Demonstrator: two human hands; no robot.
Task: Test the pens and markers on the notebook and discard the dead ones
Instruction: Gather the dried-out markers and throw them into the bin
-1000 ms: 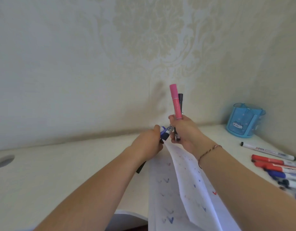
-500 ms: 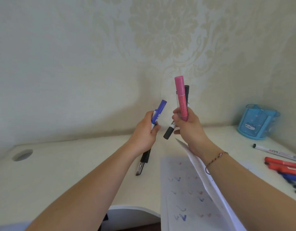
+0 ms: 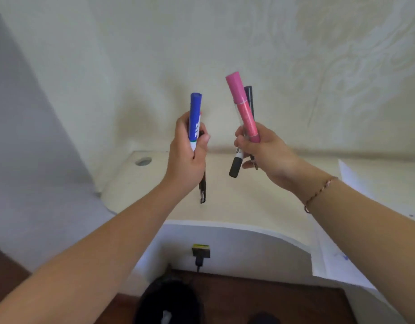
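Note:
My left hand (image 3: 187, 150) is raised above the desk and grips a blue-capped marker (image 3: 195, 115) upright, together with a black pen (image 3: 202, 188) that hangs down below the fist. My right hand (image 3: 260, 148) holds a bundle: a pink marker (image 3: 242, 108) pointing up, a dark pen (image 3: 249, 97) behind it, and a black-capped marker (image 3: 235, 166) pointing down. The notebook paper (image 3: 328, 256) with small colour marks lies at the right edge, partly hidden by my right forearm.
The cream desk (image 3: 239, 202) has a round cable hole (image 3: 143, 161) at its back left and a curved front cut-out. Below it stands a black waste bin (image 3: 169, 302) on the brown floor, with a wall socket and plug (image 3: 200, 252) above it.
The view has swung left and down, so the blue pen holder and the markers on the right have left the frame. Both hands rose and moved apart. The blue marker now stands upright.

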